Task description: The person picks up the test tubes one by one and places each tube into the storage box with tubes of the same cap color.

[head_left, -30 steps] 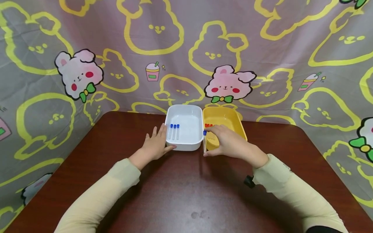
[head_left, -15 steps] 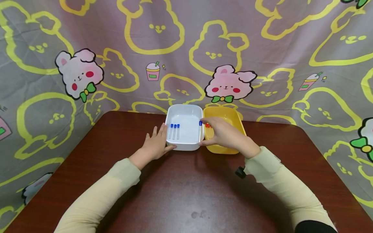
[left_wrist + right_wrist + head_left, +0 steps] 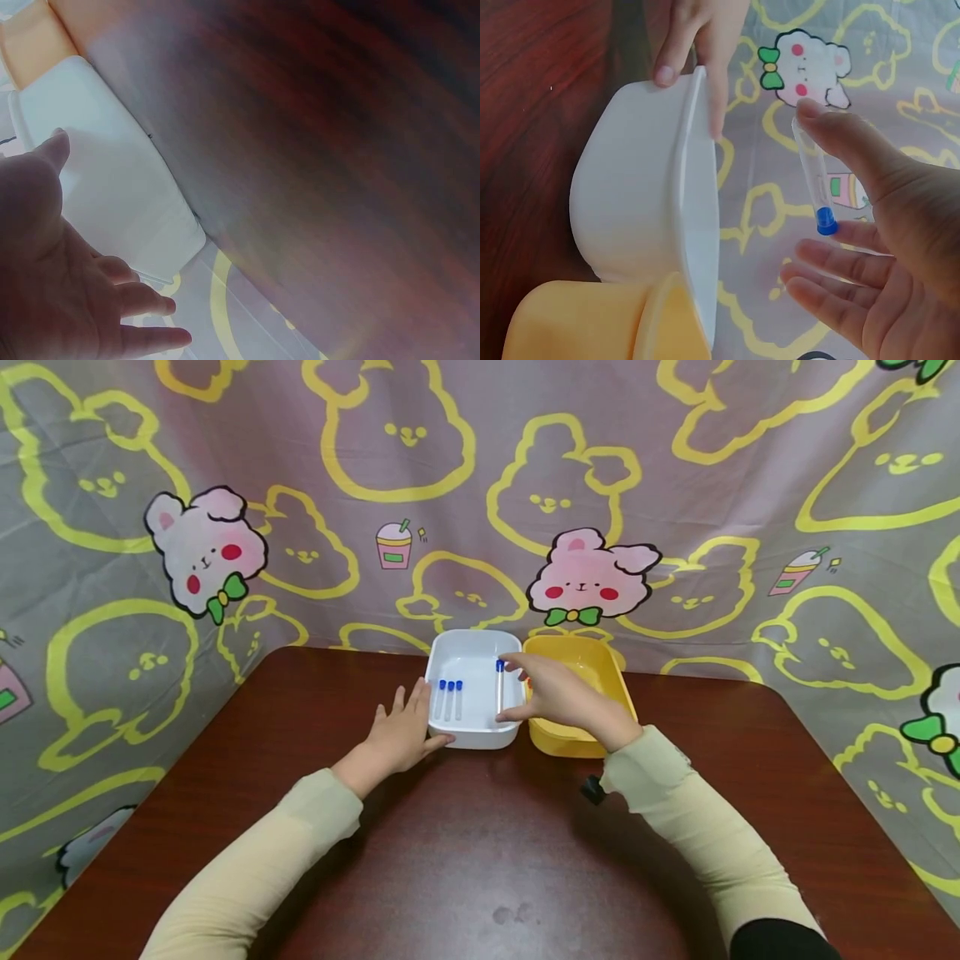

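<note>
Between thumb and forefinger my right hand (image 3: pixel 558 693) pinches a clear test tube (image 3: pixel 814 169) by its two ends, its blue cap toward the forefinger. In the head view this tube stands over the right part of the white bin (image 3: pixel 476 737). Several fingers of that hand stay spread and off the tube. My left hand (image 3: pixel 397 727) rests on the white bin's left side, fingers extended and thumb at the front rim. Inside the bin, at its left, three blue-capped test tubes (image 3: pixel 450 702) lie side by side.
A yellow bin (image 3: pixel 566 745) stands against the white bin's right side, partly behind my right hand. Just a bit of red shows there beside the fingers. Both bins are at the back of the brown table (image 3: pixel 420 860), before a patterned curtain (image 3: pixel 465 468).
My right hand has carried the blue-capped test tube leftward from the front of the yellow bin to above the white bin. The left hand has kept its place.
</note>
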{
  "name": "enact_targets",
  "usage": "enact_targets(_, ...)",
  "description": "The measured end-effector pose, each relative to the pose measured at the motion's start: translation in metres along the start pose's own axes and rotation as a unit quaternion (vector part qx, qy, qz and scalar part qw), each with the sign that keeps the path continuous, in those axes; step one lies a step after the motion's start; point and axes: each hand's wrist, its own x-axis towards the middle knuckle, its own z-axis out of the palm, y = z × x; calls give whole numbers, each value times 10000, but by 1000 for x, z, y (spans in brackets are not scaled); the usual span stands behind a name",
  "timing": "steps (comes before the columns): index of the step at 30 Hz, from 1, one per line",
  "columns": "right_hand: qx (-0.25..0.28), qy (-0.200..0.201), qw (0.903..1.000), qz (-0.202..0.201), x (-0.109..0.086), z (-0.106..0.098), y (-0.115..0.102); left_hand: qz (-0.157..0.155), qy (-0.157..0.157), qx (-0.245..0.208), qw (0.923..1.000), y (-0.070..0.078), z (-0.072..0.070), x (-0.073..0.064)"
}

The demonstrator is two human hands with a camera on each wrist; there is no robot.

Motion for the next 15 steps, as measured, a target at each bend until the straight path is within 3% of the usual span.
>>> enact_targets(7,71,-305,9993,197,17,5,0,-21,-28,-35,10000,0,-1,0)
enact_targets(15,-115,-496,9987,84,29,16,3,-26,-49,-72,10000,1,-3,-1)
